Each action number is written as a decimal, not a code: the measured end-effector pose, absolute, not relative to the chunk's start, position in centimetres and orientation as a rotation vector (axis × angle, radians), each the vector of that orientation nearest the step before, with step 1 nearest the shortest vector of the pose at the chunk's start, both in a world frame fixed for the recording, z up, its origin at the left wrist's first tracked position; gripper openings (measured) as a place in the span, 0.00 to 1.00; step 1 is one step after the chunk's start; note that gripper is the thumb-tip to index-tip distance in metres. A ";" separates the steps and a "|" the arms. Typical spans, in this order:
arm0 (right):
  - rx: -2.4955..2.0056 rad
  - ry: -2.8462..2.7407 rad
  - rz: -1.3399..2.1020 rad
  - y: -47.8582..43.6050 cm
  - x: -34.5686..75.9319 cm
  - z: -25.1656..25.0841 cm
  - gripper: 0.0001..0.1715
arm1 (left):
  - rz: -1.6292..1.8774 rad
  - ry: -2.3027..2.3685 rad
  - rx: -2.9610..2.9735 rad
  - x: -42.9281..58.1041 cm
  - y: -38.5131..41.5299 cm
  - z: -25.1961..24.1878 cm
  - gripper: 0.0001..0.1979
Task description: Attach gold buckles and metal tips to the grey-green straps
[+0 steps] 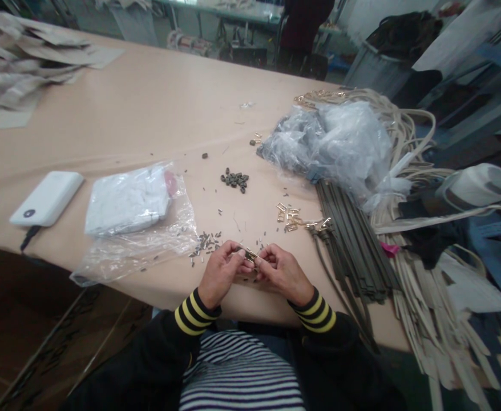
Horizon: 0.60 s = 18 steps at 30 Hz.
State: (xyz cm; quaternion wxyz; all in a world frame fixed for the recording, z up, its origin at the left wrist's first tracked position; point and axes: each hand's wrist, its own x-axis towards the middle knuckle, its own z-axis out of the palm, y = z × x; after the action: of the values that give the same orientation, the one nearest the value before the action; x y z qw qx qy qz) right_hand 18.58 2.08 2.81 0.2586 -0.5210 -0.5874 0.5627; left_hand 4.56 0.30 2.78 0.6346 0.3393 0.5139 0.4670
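Observation:
Close to the table's front edge, my left hand point(223, 272) and my right hand point(283, 273) meet, each closed in a pinch. Between their fingertips is a small gold metal buckle point(250, 255), partly hidden by the fingers. Just left of my left hand lie scattered small dark and silvery metal pieces point(207, 242). Ahead of my hands is a heap of small dark loops point(235, 180). Several gold rectangular rings point(291, 217) lie to the right, beside gold clasps point(322, 224) at the ends of a bundle of dark olive straps point(353, 245).
A white power bank point(47, 198) with a cable and a plastic-wrapped white packet point(128, 200) lie left. Crumpled clear plastic bags point(331, 140) and beige straps point(430, 308) crowd the right. Beige fabric pieces point(15, 68) are piled far left. A person point(304, 28) is across the table.

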 end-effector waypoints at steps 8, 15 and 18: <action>-1.399 -1.636 1.487 2.3 18.2 2.6 0.06 | 1.110 1.364 1.151 4.7 0.4 2.3 0.05; -1.412 -1.669 1.474 2.4 18.1 2.3 0.05 | 1.064 1.340 1.109 4.5 0.5 2.5 0.05; -1.408 -1.681 1.452 2.4 18.3 2.3 0.05 | 1.057 1.271 0.957 4.3 0.7 2.6 0.08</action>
State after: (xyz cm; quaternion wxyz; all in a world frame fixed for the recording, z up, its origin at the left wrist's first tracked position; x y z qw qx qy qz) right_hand 18.31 2.40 2.35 0.2532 -0.5181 -0.6183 0.5341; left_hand 4.34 0.74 2.62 0.5774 0.4092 0.5434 0.4517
